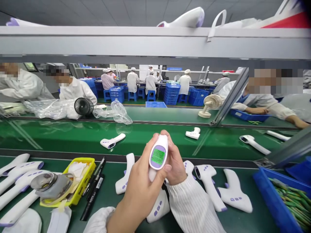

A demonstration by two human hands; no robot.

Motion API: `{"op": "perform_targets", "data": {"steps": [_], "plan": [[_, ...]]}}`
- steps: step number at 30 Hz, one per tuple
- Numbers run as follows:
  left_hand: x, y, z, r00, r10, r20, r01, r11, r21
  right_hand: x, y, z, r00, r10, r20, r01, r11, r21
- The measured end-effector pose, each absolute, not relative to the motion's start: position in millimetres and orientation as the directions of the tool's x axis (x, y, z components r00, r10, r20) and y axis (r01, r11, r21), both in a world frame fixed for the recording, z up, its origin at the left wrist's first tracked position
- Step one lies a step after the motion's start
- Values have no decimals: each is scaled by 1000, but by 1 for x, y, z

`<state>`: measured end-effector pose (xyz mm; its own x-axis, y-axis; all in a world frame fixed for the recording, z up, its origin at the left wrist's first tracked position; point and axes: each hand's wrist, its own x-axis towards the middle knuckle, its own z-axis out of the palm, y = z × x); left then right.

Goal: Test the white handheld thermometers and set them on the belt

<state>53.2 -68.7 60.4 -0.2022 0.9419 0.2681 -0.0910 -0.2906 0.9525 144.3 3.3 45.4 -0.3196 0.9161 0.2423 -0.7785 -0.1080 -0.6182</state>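
Landmark: yellow tray (84,181); just beside its right wall two black markers (93,191) block the bench (109,197); left of it a row of white thermometers (17,181) crowds the surface; beyond it the green belt (73,137) lies mostly bare, one thermometer (112,141) on it; far right, blue bin (272,194) walls that edge.

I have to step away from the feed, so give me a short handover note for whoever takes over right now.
Left hand and right hand together hold one thermometer upright, its green screen lit and facing the camera. More white thermometers lie on the green bench near the hands, others on the conveyor beyond. Yellow tray and black markers sit to the left, blue bin to the right. How many are already checked cannot be told.
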Motion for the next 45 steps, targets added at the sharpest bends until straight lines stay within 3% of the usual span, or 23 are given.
{"op": "perform_targets", "data": {"steps": [10,18,33,37,42,45], "plan": [[52,-67,62,-202,944,263,-85,-284,955,143,6,42,-322,914,248,-777,-106,-621],[48,-70,61,-41,934,354,254,-333,908,147,7,40,-373,887,272,-787,-147,-600],[52,-68,56,-132,918,373,212,-342,916,147,10,33,-434,819,375,-783,-136,-607],[53,-66,56,-198,877,439,309,-369,877,146,13,32,-417,831,368,-784,-124,-608],[54,-65,53,-302,806,510,386,-386,838,143,11,36,-358,857,372,-742,-19,-670],[48,-59,53,-398,823,406,188,-360,914,135,2,36,-291,838,462,-660,173,-731]]}}
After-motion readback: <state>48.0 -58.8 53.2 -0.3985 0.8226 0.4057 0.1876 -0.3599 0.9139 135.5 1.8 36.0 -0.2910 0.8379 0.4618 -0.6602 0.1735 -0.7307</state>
